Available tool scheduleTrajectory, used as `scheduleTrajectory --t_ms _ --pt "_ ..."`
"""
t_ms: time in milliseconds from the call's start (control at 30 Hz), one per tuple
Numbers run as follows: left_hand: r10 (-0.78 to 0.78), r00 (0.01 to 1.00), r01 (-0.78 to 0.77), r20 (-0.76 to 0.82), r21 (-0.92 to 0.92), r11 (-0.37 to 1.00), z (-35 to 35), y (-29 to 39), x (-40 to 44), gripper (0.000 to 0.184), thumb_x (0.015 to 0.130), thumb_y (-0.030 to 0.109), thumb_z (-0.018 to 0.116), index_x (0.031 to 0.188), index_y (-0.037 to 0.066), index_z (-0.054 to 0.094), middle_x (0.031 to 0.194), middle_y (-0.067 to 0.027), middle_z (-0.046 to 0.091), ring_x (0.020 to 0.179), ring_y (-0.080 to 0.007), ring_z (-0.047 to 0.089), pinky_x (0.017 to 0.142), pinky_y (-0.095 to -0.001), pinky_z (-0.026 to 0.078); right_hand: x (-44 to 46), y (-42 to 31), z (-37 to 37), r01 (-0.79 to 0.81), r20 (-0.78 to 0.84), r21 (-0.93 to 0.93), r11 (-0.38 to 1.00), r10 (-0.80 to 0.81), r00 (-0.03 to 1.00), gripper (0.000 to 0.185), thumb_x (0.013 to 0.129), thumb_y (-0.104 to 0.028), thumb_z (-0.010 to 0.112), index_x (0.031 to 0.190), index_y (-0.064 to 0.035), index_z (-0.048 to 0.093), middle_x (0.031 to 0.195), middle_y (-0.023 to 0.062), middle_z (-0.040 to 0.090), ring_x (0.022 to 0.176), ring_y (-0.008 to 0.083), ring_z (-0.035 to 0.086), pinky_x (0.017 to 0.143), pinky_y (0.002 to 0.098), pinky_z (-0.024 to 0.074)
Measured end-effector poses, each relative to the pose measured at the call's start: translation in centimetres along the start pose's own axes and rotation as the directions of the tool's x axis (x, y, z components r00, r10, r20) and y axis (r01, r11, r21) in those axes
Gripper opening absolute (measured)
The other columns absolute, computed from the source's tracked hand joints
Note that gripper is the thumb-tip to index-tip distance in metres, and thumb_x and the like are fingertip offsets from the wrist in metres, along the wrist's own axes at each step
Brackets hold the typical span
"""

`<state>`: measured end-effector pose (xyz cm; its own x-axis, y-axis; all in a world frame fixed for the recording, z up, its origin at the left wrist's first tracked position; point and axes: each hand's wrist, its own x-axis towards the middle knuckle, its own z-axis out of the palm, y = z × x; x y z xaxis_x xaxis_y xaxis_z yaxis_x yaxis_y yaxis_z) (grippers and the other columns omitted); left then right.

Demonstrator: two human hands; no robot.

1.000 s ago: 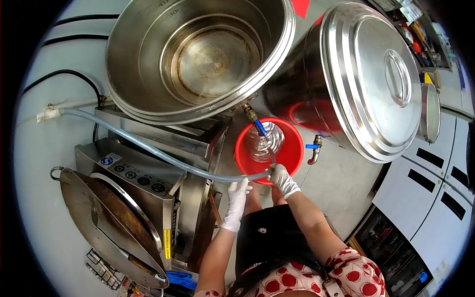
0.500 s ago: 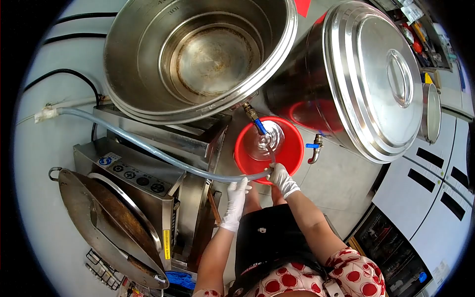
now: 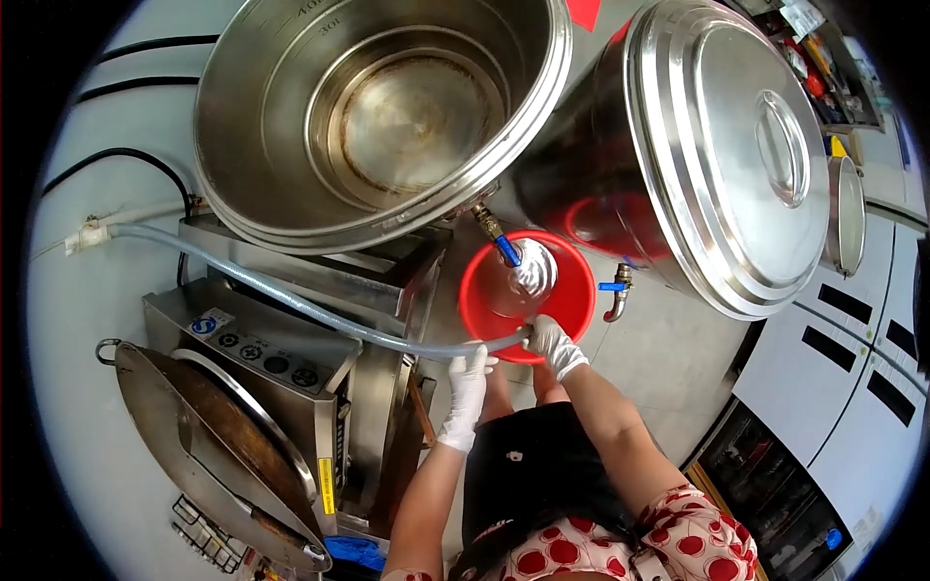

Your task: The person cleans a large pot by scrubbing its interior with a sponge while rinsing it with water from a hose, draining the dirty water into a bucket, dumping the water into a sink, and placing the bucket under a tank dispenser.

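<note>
A clear, ribbed hose runs from the wall on the left to my hands. My right hand, in a white glove, is closed around the hose near its end, over the front rim of a red bucket. Water with bright ripples lies in the bucket. My left hand, also gloved in white, holds the hose from below with its fingertips, left of the right hand. The hose's very end is partly hidden by the right hand.
A large open steel pot with a blue-handled tap stands above the bucket. At right is a lidded steel barrel with its own tap. A steel stove and a wok are at left; white cabinets at right.
The view has shifted slightly. My right hand has moved a little up, and the stream seen at the hose end before is no longer distinct. Both hands stay on the hose.
</note>
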<state>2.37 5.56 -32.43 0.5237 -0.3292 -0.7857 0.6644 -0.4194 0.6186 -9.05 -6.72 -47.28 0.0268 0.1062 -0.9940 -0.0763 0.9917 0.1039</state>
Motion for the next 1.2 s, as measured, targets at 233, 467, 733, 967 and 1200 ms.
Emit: scheduleTrajectory --t_ms 233,467,733,967,1200 --pt "0.006 0.999 -0.007 -0.051 -0.036 0.999 -0.5 -1.3 0.3 0.016 0.093 0.01 0.051 0.105 0.001 0.053 0.094 -0.0098 0.064 0.082 -0.0189 0.065 0.067 -0.029 0.051 -2.3 -4.8 5.3 0.418 0.189 -0.908 -0.037 -0.925 0.329 0.037 0.086 -0.025 0.054 0.111 0.0022 0.055 0.105 0.0304 0.058 0.097 0.0424 0.058 0.084 0.0464 0.0461" --pt "0.035 0.996 -0.034 -0.078 0.019 0.999 -2.8 -2.7 1.0 0.015 0.091 0.009 0.054 0.103 0.0 0.056 0.092 -0.0074 0.063 0.081 -0.0168 0.064 0.067 -0.0258 0.051 2.2 -9.1 11.0 0.419 0.273 -0.908 0.009 -0.745 0.608 0.035 0.09 -0.032 0.051 0.101 0.0012 0.053 0.093 0.0269 0.061 0.087 0.0425 0.059 0.074 0.0488 0.0437" --pt "0.009 0.998 -0.013 -0.067 -0.058 0.998 -2.9 -3.5 1.1 0.012 0.088 0.006 0.058 0.098 -0.001 0.058 0.089 -0.0044 0.062 0.077 -0.0101 0.056 0.071 -0.0246 0.046 3.8 -5.4 18.4 0.45 -0.036 0.023 0.893 -0.449 0.893 0.025 0.092 -0.033 0.053 0.094 -0.0072 0.053 0.07 0.0053 0.057 0.06 0.0219 0.054 0.051 0.037 0.048" --pt "0.054 0.999 -0.054 -0.004 0.01 0.998 -4.1 -3.9 0.9 0.008 0.087 0.003 0.057 0.094 -0.001 0.058 0.087 -0.0037 0.061 0.082 -0.0117 0.056 0.076 -0.027 0.047 0.5 -5.9 21.4 -0.008 0.308 0.571 0.821 -0.206 0.929 0.025 0.089 -0.031 0.054 0.098 -0.0087 0.055 0.087 0.0083 0.056 0.079 0.0208 0.055 0.069 0.0367 0.0494" --pt "0.045 0.999 -0.046 -0.025 -0.017 0.999 -3.0 -2.2 0.8 0.007 0.088 0.003 0.056 0.094 -0.001 0.058 0.086 -0.0028 0.06 0.077 -0.0088 0.055 0.071 -0.024 0.046 -0.9 -6.5 17.1 0.179 0.07 -0.045 0.983 -0.176 0.982 0.035 0.082 -0.025 0.061 0.11 -0.0042 0.058 0.11 0.0162 0.058 0.1 0.0227 0.058 0.08 0.035 0.0495"
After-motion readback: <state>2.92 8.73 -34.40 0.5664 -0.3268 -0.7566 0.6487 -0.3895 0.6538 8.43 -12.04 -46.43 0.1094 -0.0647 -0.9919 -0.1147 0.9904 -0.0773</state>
